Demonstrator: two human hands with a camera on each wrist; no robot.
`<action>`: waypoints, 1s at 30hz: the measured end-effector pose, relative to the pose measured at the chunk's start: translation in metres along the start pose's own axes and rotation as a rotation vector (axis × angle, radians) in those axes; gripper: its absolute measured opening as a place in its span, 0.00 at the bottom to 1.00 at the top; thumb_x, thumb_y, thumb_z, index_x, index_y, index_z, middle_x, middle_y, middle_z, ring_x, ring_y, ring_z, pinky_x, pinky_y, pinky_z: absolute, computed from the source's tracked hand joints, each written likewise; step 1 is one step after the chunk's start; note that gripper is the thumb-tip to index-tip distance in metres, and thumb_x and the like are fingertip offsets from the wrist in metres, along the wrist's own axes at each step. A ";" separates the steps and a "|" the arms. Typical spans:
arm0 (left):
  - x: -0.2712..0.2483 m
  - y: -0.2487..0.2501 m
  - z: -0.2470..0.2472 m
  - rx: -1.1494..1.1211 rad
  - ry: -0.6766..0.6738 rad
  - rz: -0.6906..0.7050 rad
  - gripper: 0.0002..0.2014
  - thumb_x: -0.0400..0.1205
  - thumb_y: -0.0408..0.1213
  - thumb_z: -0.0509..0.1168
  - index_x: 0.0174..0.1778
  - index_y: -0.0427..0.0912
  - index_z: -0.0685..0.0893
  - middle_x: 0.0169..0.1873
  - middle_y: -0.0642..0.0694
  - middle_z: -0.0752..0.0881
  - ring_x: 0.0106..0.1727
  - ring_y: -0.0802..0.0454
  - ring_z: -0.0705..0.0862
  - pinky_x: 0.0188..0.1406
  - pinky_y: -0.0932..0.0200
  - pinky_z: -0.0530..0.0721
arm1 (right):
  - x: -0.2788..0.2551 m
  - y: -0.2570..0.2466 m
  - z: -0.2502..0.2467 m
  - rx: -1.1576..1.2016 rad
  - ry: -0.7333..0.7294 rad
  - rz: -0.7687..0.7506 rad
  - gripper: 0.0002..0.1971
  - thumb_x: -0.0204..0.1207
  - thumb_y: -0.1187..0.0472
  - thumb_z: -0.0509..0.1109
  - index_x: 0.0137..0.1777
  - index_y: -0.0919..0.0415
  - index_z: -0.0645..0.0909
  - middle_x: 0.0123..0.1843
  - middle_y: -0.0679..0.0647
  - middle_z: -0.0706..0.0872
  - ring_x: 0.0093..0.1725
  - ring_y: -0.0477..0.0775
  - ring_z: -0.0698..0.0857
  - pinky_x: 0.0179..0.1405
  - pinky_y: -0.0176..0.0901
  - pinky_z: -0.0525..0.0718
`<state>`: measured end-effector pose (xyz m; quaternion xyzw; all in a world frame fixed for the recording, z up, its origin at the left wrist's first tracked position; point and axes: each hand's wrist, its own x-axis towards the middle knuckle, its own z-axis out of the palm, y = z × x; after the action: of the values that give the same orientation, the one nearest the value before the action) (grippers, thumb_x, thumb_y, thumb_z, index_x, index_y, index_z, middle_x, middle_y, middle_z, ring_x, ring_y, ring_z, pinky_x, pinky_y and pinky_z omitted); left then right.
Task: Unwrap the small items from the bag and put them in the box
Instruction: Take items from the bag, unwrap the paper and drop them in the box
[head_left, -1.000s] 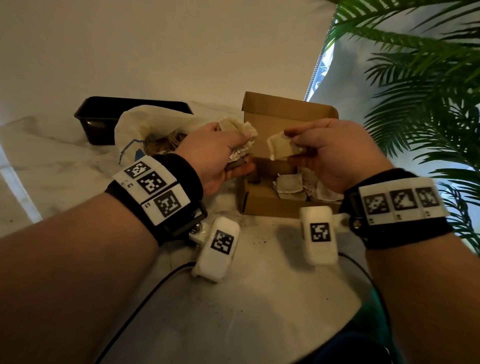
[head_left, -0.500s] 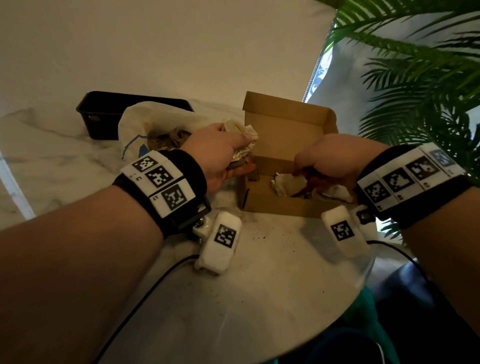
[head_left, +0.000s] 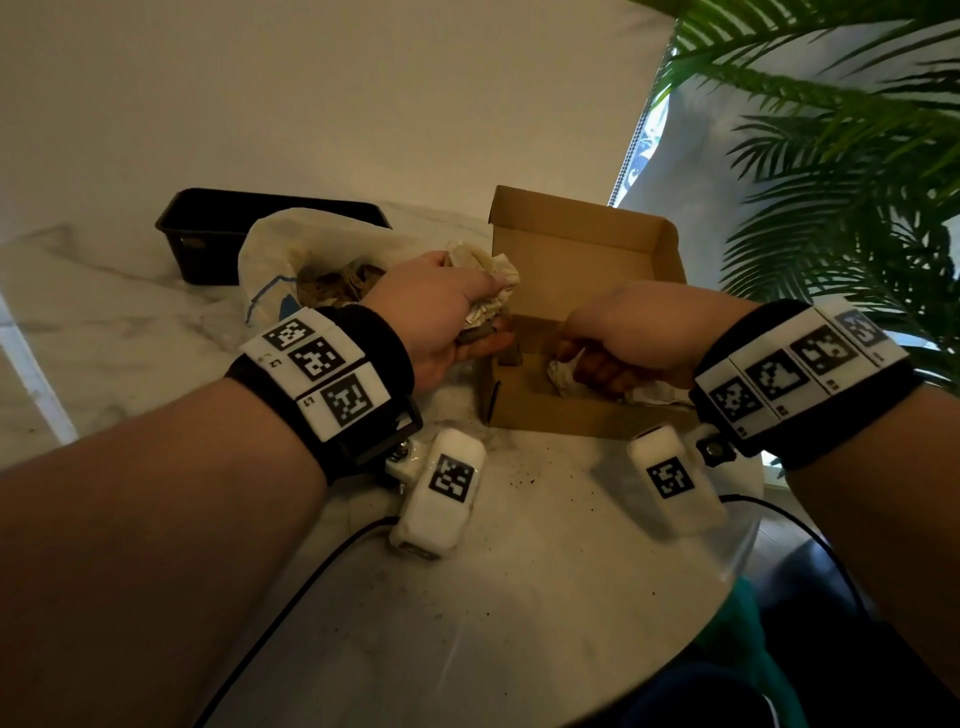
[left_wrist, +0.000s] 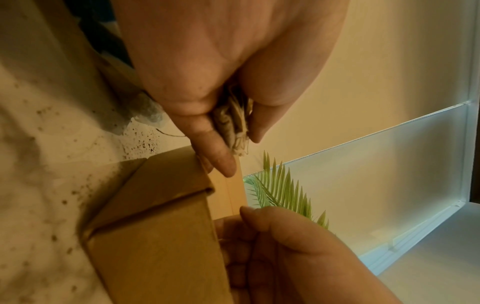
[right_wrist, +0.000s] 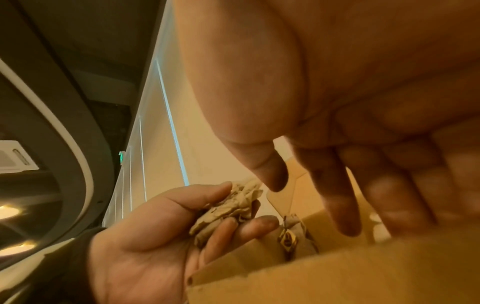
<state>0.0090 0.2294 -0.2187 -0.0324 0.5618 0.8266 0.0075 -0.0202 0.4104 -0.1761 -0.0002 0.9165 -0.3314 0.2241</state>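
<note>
Nearest me, my right hand (head_left: 631, 338) reaches down into the cardboard box (head_left: 582, 249), fingers spread loosely and holding nothing, above pale unwrapped pieces (head_left: 563, 376) on the box floor. Just left of it, my left hand (head_left: 441, 312) grips a crumpled wad of paper wrapping (head_left: 493, 270) at the box's left wall. Beyond my left wrist lies the open white bag (head_left: 270, 254), brownish bundles inside. Past the bag sits a black bin (head_left: 208, 228). Palm fronds (head_left: 857, 171) beyond my right hand.

brown box (head_left: 582, 249), black bin (head_left: 208, 234), marbled table (head_left: 519, 597)
</note>
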 end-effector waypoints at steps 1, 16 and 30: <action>0.000 0.000 0.000 -0.004 0.000 0.002 0.12 0.86 0.30 0.67 0.66 0.36 0.83 0.51 0.35 0.89 0.44 0.42 0.86 0.34 0.55 0.91 | 0.000 -0.002 -0.001 0.015 0.018 -0.015 0.14 0.85 0.56 0.63 0.53 0.65 0.86 0.34 0.59 0.79 0.30 0.55 0.75 0.34 0.45 0.75; -0.008 0.012 0.002 -0.177 -0.025 -0.101 0.35 0.85 0.69 0.52 0.52 0.41 0.91 0.49 0.39 0.93 0.41 0.45 0.90 0.38 0.54 0.88 | 0.025 -0.012 0.038 1.093 0.125 -0.419 0.13 0.79 0.57 0.73 0.59 0.63 0.83 0.36 0.52 0.77 0.29 0.48 0.75 0.24 0.40 0.73; -0.019 0.016 0.002 0.080 -0.132 -0.179 0.40 0.83 0.73 0.48 0.58 0.40 0.90 0.42 0.39 0.91 0.30 0.45 0.88 0.22 0.62 0.81 | 0.023 -0.005 0.047 0.929 0.053 -0.568 0.11 0.78 0.66 0.74 0.57 0.70 0.85 0.45 0.66 0.91 0.38 0.62 0.91 0.29 0.45 0.86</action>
<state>0.0271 0.2257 -0.2015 -0.0278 0.5874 0.7999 0.1198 -0.0221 0.3750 -0.2143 -0.1406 0.6427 -0.7489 0.0792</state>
